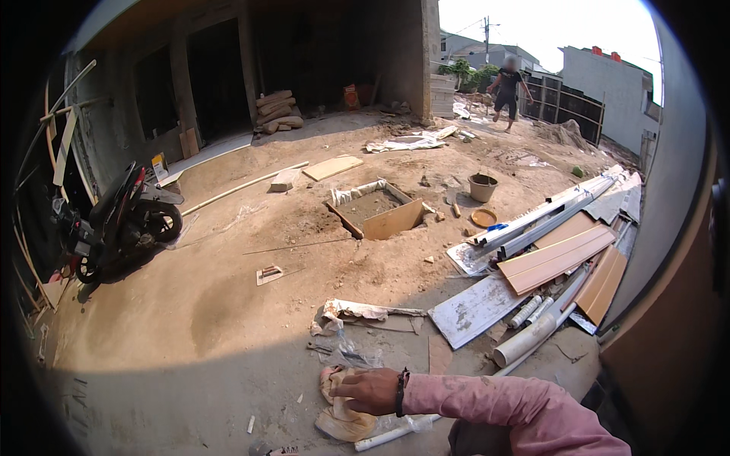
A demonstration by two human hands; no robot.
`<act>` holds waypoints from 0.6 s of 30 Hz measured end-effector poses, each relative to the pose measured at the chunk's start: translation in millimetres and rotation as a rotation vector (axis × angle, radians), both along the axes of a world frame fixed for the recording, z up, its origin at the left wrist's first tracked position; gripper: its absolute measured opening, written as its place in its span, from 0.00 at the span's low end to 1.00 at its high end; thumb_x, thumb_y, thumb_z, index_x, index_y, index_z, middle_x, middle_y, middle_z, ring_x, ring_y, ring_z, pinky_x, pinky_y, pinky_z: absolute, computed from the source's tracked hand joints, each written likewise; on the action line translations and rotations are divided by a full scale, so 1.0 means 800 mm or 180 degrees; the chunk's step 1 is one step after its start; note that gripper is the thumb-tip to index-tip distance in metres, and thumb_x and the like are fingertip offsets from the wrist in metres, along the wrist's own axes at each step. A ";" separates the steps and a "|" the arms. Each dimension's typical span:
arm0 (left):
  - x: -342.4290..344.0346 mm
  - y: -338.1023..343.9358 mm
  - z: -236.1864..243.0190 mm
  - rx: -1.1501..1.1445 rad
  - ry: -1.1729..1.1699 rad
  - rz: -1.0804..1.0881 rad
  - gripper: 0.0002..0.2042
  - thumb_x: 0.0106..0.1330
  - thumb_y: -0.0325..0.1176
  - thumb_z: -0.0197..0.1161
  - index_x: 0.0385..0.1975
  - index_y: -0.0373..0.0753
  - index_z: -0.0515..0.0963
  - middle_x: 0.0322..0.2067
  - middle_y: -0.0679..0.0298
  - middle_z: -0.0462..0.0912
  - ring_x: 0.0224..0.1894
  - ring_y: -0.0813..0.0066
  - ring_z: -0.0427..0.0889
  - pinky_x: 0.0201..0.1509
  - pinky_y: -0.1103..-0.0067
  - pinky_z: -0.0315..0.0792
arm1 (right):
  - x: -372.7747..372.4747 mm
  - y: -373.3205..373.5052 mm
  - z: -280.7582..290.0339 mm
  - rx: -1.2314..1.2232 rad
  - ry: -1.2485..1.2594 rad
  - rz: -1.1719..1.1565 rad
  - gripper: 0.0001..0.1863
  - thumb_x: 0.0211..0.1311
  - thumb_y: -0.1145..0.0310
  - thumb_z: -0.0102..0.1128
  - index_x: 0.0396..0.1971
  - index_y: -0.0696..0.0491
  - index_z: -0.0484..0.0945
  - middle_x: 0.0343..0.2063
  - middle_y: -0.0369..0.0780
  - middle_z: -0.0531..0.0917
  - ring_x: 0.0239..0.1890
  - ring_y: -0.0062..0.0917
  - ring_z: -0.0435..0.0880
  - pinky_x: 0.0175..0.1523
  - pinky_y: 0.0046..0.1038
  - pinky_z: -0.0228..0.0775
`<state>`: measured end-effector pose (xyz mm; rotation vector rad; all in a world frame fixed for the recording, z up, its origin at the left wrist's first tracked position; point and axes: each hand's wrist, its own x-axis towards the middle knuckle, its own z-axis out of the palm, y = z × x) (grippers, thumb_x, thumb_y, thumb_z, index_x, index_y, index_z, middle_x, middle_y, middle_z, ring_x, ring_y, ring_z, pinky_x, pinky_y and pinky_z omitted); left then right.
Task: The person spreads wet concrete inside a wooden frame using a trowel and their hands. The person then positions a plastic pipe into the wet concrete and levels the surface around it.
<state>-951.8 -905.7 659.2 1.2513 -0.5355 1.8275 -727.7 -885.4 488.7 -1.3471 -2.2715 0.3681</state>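
My right hand (pixel 372 391), with a dark band at the wrist and a pink sleeve, reaches in from the lower right. Its fingers are bent down onto a crumpled tan cloth (pixel 344 425) on the shaded ground; the fingertips are partly hidden in the folds. Clear plastic wrapping (pixel 357 351) and a dark, slim tool (pixel 321 348) lie just beyond the hand. Under my forearm runs a white pipe (pixel 391 435). My left hand is out of view.
Right of me, planks and panels (pixel 475 308) are piled with pipes (pixel 525 340) along the wall. Farther off are a boarded pit (pixel 391 219), a bucket (pixel 482 188) and a trowel (pixel 269 273). A motorbike (pixel 125 213) stands left; a person (pixel 508 90) walks at the back.
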 end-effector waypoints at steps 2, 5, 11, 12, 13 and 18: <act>0.016 0.004 -0.006 0.0110 0.0497 -0.0136 0.11 0.69 0.40 0.46 0.42 0.49 0.75 0.33 0.71 0.76 0.31 0.72 0.70 0.39 0.71 0.63 | 0.004 -0.008 -0.124 -0.1456 -0.1232 0.0522 0.20 0.52 0.65 0.57 0.47 0.49 0.74 0.39 0.44 0.80 0.43 0.39 0.80 0.47 0.38 0.71; 0.070 0.008 0.001 0.0238 0.1245 0.0053 0.05 0.63 0.33 0.57 0.36 0.41 0.75 0.27 0.62 0.77 0.26 0.69 0.74 0.33 0.72 0.69 | 0.026 -0.004 -0.261 -0.2590 -0.1645 0.0775 0.21 0.51 0.63 0.58 0.48 0.49 0.75 0.41 0.45 0.81 0.46 0.40 0.79 0.50 0.38 0.70; 0.170 0.052 -0.057 0.1125 0.2988 -0.0036 0.10 0.61 0.31 0.61 0.41 0.39 0.78 0.35 0.56 0.82 0.34 0.64 0.82 0.36 0.77 0.75 | 0.091 0.020 -0.249 -0.2331 -0.0899 -0.0163 0.22 0.51 0.61 0.59 0.49 0.48 0.75 0.43 0.45 0.81 0.47 0.40 0.79 0.52 0.38 0.69; 0.178 0.063 -0.075 0.1067 0.3452 0.0126 0.11 0.60 0.32 0.61 0.43 0.39 0.77 0.34 0.56 0.81 0.34 0.63 0.82 0.37 0.75 0.75 | 0.092 0.032 -0.249 -0.2259 -0.0822 -0.0198 0.23 0.51 0.60 0.59 0.49 0.48 0.75 0.43 0.45 0.81 0.47 0.40 0.79 0.52 0.38 0.69; 0.188 0.078 -0.101 0.0995 0.3906 0.0277 0.13 0.60 0.33 0.61 0.45 0.40 0.76 0.33 0.56 0.80 0.35 0.63 0.82 0.38 0.73 0.74 | 0.097 0.040 -0.249 -0.2155 -0.0707 -0.0298 0.23 0.51 0.60 0.59 0.49 0.48 0.75 0.43 0.45 0.81 0.47 0.40 0.79 0.52 0.38 0.69; 0.160 0.135 -0.308 0.1627 0.6949 0.1324 0.25 0.60 0.49 0.59 0.54 0.44 0.70 0.46 0.57 0.78 0.50 0.59 0.76 0.51 0.66 0.70 | 0.104 0.046 -0.236 -0.2192 -0.0387 -0.0372 0.24 0.52 0.57 0.60 0.49 0.48 0.76 0.44 0.46 0.81 0.48 0.40 0.79 0.54 0.37 0.68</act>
